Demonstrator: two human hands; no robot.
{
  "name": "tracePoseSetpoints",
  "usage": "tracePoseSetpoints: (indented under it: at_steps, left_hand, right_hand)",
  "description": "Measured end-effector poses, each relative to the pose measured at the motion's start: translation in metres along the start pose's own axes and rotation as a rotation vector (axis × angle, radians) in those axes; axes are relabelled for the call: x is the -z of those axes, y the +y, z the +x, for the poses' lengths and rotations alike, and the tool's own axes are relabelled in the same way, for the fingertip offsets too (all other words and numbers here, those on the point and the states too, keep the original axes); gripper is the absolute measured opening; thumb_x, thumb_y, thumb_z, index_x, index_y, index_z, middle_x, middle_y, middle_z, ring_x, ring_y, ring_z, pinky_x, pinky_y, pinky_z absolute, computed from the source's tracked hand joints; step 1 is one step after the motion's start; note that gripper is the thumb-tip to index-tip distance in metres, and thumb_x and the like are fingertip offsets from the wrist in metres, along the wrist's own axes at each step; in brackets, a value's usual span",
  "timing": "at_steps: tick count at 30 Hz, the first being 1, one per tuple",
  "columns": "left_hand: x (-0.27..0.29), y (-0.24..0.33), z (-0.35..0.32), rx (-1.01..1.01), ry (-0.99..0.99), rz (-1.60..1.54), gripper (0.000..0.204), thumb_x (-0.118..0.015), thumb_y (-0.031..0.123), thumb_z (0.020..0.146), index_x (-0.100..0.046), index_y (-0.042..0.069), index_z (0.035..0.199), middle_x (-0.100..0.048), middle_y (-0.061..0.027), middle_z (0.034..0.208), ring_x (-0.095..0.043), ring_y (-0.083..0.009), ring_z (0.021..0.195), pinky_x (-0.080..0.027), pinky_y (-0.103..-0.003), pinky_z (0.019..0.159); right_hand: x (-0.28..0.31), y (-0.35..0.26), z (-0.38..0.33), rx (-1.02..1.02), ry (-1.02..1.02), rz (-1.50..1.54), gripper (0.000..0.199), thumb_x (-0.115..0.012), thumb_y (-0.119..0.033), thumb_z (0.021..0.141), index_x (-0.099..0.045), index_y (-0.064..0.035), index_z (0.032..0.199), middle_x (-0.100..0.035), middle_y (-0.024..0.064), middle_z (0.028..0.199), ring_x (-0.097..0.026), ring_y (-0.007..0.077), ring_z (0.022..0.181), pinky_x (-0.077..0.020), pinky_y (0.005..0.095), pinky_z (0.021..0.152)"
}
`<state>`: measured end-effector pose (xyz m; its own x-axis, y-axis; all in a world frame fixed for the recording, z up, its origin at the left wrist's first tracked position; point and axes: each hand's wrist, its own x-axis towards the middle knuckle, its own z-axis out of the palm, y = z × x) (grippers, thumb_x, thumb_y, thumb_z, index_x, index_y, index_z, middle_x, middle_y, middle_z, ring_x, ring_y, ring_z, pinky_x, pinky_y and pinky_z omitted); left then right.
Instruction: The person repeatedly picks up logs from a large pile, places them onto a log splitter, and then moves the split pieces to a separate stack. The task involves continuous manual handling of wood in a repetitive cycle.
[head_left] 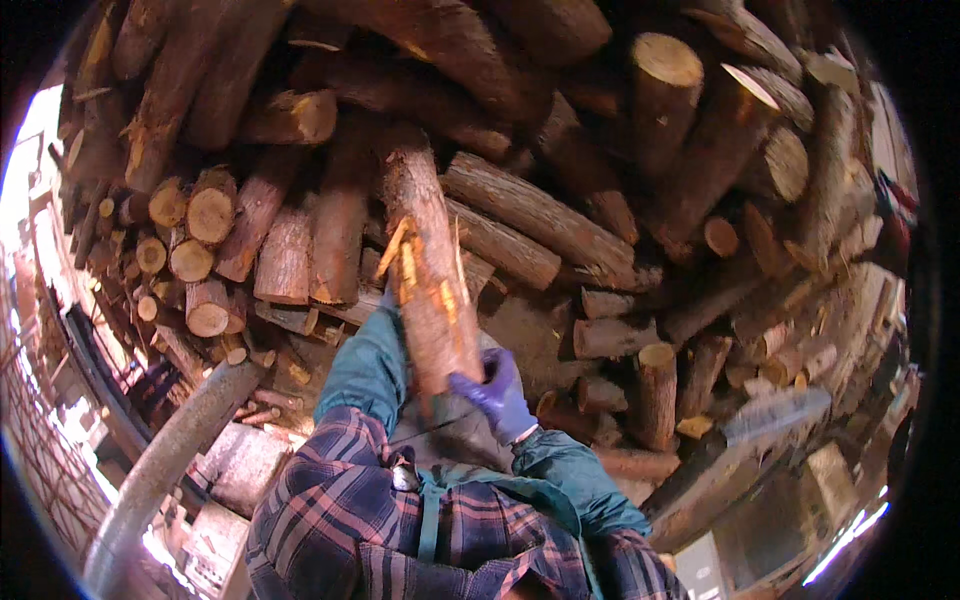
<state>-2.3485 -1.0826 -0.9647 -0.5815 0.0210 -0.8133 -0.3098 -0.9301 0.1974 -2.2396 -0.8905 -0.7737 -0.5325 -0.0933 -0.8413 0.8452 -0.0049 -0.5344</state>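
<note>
I hold a thick log (432,270) with reddish bark and torn orange splinters, lifted upright in front of a large stack of logs (520,140). My right hand (497,393), in a purple glove, grips the log's lower end. My left hand (389,297) is mostly hidden behind the log's left side, its teal sleeve reaching up to it. A plaid shirt and a teal strap fill the lower middle.
Cut logs with pale round ends are piled at the left (190,240) and right (660,390). A grey curved pipe (165,455) runs up from the lower left. A flat grey metal piece (775,415) lies at the lower right.
</note>
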Motion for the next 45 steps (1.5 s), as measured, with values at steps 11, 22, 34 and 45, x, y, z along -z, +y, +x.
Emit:
tracePoseSetpoints:
  at_steps: [11,22,34,45]
  left_hand:
    - [-0.101,-0.007,-0.119,0.152,-0.262,0.354,0.079,-0.040,0.072,0.097,-0.047,0.010,0.145,-0.051,-0.0105,0.142,-0.051,-0.0252,0.129,-0.038,-0.041,0.114]
    - [-0.195,-0.299,-0.378,0.755,-0.971,0.578,0.080,-0.042,0.070,0.098,-0.047,0.004,0.144,-0.054,-0.0106,0.139,-0.053,-0.0235,0.125,-0.040,-0.040,0.111]
    - [-0.011,-0.385,-0.507,0.729,-1.893,1.790,0.036,-0.065,0.015,0.099,-0.059,-0.002,0.130,-0.067,-0.0100,0.121,-0.063,-0.0154,0.111,-0.051,-0.032,0.097]
    - [-0.197,-0.518,-0.504,-0.983,-2.314,1.387,0.020,-0.063,0.008,0.091,-0.069,0.005,0.109,-0.071,-0.0158,0.100,-0.067,-0.0345,0.094,-0.052,-0.044,0.087]
  right_hand:
    - [0.042,-0.017,-0.134,0.289,-0.225,0.444,0.097,-0.082,-0.039,0.084,-0.028,-0.0019,0.155,-0.052,0.0187,0.143,-0.050,0.0263,0.133,-0.0386,0.0396,0.114]
    - [0.233,0.012,-0.321,1.116,0.628,0.305,0.093,-0.091,-0.035,0.072,-0.043,-0.0031,0.145,-0.065,0.0131,0.129,-0.059,0.0250,0.121,-0.0456,0.0383,0.107]
    - [0.337,0.264,-0.482,0.097,1.358,-0.722,0.104,-0.086,-0.055,0.065,-0.042,-0.0147,0.151,-0.058,0.0192,0.126,-0.056,0.0380,0.116,-0.0444,0.0489,0.101]
    - [0.334,0.294,-0.479,0.102,1.398,-0.909,0.104,-0.078,-0.063,0.068,-0.040,-0.0110,0.151,-0.058,0.0159,0.128,-0.056,0.0342,0.119,-0.0445,0.0472,0.104]
